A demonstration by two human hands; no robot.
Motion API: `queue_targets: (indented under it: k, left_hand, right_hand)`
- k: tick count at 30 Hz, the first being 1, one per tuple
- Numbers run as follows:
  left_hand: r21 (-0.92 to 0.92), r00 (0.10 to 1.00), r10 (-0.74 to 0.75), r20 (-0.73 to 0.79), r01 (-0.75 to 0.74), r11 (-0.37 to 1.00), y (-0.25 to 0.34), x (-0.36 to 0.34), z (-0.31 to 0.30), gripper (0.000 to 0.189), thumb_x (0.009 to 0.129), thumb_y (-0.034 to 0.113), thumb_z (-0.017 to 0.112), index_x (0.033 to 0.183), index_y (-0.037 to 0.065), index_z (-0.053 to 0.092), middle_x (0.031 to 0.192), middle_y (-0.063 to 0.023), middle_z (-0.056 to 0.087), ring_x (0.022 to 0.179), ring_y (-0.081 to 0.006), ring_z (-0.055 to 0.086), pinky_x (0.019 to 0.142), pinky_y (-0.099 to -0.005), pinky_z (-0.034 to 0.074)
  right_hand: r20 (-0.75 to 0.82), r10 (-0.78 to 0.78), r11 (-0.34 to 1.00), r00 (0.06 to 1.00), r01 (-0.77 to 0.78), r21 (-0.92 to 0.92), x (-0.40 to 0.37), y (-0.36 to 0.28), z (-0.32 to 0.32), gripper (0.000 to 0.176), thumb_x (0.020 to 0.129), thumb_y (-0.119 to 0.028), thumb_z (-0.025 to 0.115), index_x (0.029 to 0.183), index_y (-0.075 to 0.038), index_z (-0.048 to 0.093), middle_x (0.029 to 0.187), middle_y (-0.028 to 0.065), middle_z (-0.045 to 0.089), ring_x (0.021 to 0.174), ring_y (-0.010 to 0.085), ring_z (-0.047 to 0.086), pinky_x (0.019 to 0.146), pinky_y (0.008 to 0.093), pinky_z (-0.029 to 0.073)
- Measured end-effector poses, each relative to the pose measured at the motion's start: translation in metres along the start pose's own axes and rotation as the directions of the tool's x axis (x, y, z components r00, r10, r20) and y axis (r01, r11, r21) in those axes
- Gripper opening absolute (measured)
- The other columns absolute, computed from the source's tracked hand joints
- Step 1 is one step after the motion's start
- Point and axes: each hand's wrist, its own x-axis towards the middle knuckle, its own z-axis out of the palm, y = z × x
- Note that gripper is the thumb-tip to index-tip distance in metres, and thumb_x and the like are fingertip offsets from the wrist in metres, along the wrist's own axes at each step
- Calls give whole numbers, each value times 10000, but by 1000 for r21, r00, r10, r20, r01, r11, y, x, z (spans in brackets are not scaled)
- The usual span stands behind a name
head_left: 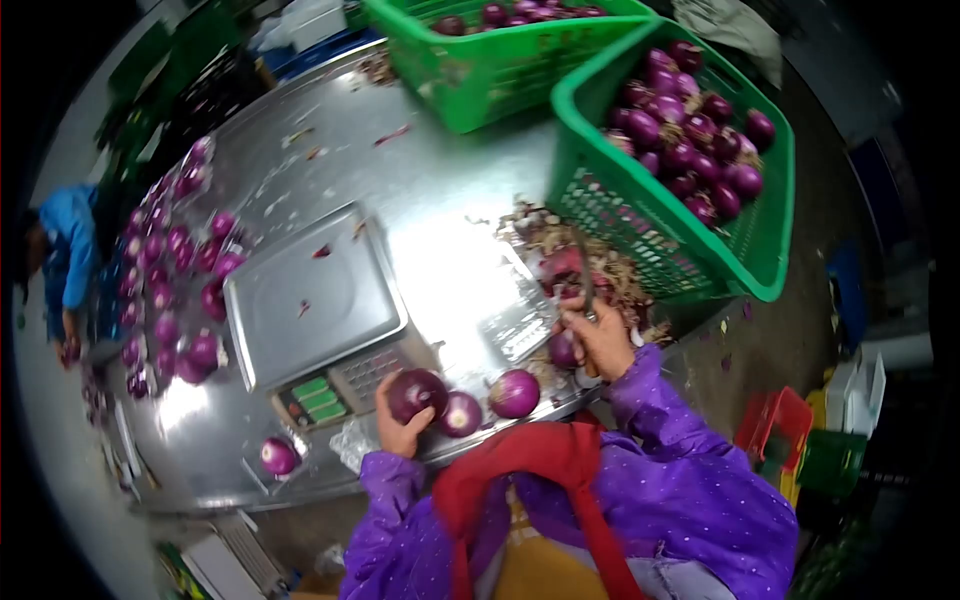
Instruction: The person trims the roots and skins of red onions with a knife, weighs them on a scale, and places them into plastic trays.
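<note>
My left hand [398, 432] is wrapped round a large red onion [417, 393] near the table's front edge. My right hand [606, 343] is closed on a knife [585, 268], whose dark blade points away from me over a heap of dry onion skins [610, 262]. Just left of that hand, partly covered by it, is another onion [563, 352]. Between my hands lie two more, a trimmed onion [461, 414] with a pale cut end and a whole purple onion [515, 394].
A weighing scale [310, 290] stands on the metal table [450, 170]. Bagged onions [165, 290] line its left side. A green crate [680, 225] of onions leans at the right, and another green crate [475, 85] is behind. A person in blue [70, 240] is far left.
</note>
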Motion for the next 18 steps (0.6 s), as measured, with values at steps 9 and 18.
queue_targets:
  k: [9,18]
  left_hand:
    - [295,995,-6,100,-24,955,-19,24,72,622,768,165,737,1279,-2,426,1142,-141,542,1046,-227,542,934,-346,428]
    - [429,658,498,564,-749,505,251,143,267,445,690,-14,676,1121,-37,568,1046,-147,602,958,-235,583,868,-339,455]
  right_hand:
    - [89,-362,883,928,372,-285,-6,51,-47,280,845,-188,635,1039,11,601,958,136,638,817,215,627,726,329,514]
    - [311,-169,889,935,281,-362,-10,58,-109,343,868,-263,588,1098,-8,583,923,236,634,875,407,618,767,450,486]
